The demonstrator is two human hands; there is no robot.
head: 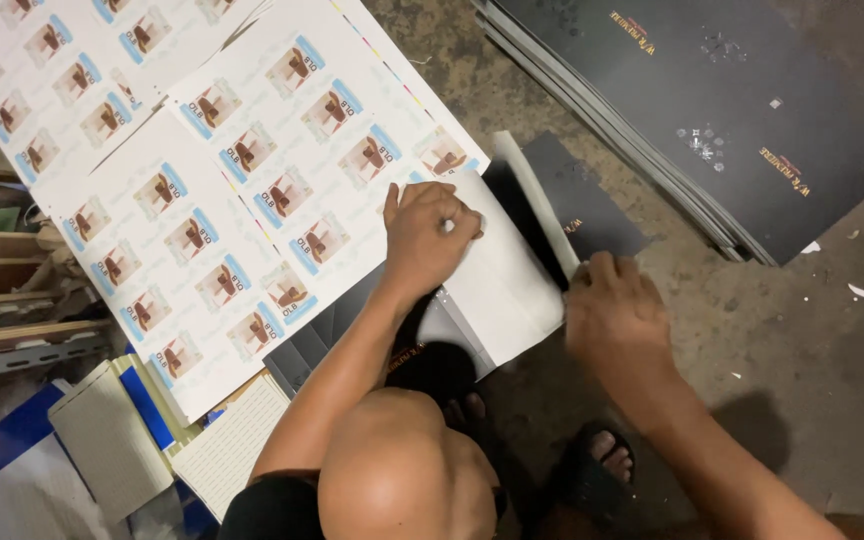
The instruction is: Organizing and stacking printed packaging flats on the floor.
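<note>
Rough concrete floor (752,330) | left hand (427,240) fisted, pressing smooth white card (507,285) | right hand (612,305) gripping its lower-right edge | card's long axis runs upper-left to lower-right over matte black sheet (592,205)

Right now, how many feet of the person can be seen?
2. The left foot shows only its toes, just below the dark sheet and beside the knee. The right foot is in a dark sandal on the concrete floor, under the right forearm.
</note>
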